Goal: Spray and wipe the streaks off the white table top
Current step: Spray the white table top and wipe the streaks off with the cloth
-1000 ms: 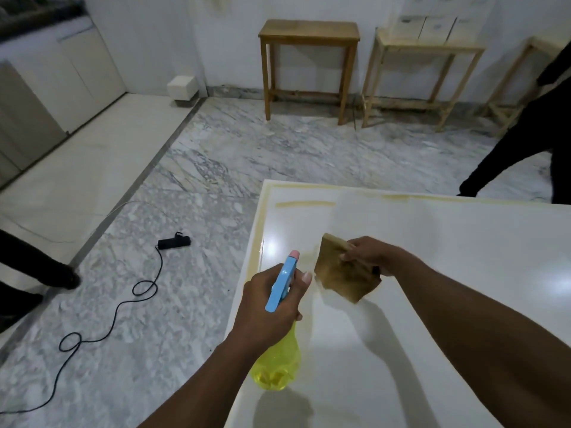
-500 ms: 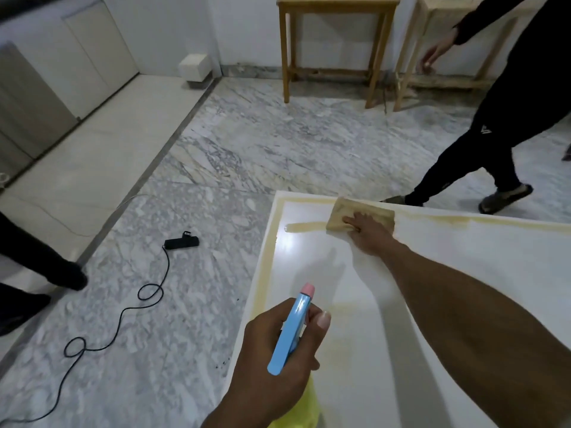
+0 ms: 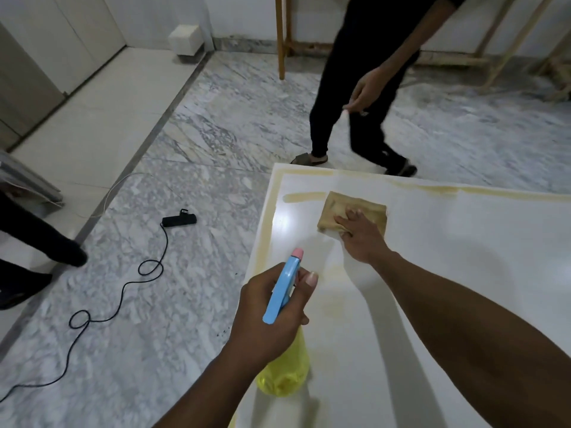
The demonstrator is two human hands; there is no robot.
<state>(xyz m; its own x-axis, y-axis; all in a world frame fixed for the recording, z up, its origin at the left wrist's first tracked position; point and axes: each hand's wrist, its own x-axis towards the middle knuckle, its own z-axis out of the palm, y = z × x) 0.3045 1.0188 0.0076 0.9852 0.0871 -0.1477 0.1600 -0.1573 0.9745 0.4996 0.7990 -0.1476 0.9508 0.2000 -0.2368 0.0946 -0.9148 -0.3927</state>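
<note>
Our left hand is wrapped around the neck of the spray bottle, thumb lying along its blue head. The pink nozzle points toward the far side of the white tabletop, and the yellow body hangs below our fist, over the tabletop's near left edge. Our right hand lies flat, fingers straight, pressing the tan cloth onto the tabletop near its far left corner. Just left of the cloth runs a short yellowish streak; a longer stained band follows the far edge, and a faint yellow patch sits between our two hands. Beyond the tabletop a person in black stands on the marble floor. A black cable curls across the floor to our left.
</note>
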